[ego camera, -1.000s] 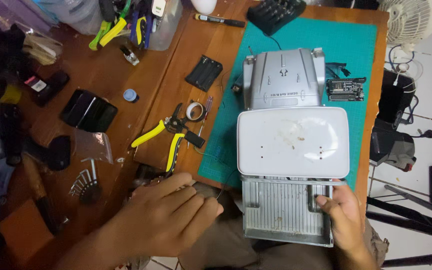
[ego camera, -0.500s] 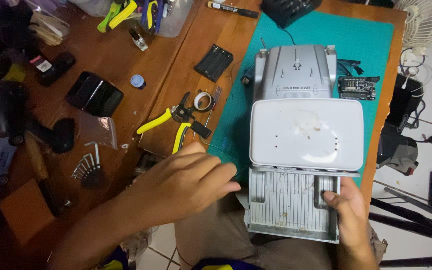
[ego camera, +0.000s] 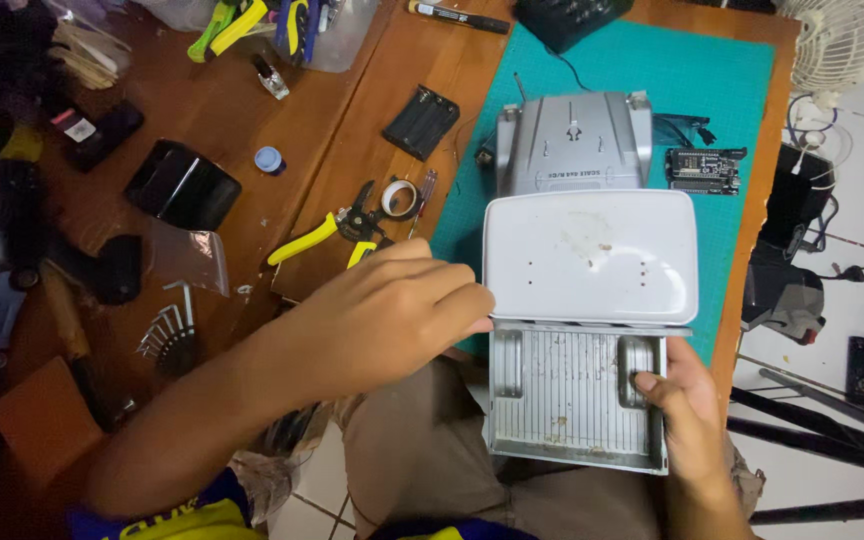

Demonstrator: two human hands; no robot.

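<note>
A grey toy truck body [ego camera: 577,300] lies lengthwise on the teal cutting mat [ego camera: 712,90], its ribbed bed hanging over the table's near edge above my lap. The white cab roof [ego camera: 590,255] is in the middle and the grey hood [ego camera: 572,145] is farther away. My left hand [ego camera: 382,315] reaches across from the left, its fingertips touching the left edge of the cab roof. My right hand [ego camera: 687,400] grips the bed's right side wall, thumb inside the bed.
Yellow-handled pliers [ego camera: 337,232] and a tape roll [ego camera: 399,197] lie left of the mat. A black battery holder [ego camera: 422,120], a circuit board [ego camera: 704,170], hex keys [ego camera: 167,325], a small blue cap [ego camera: 269,160] and a black case [ego camera: 182,185] are on the wooden table. A fan [ego camera: 837,40] stands at the far right.
My left hand has risen from the table's near edge and moved right up to the cab roof. The right hand has stayed on the truck bed.
</note>
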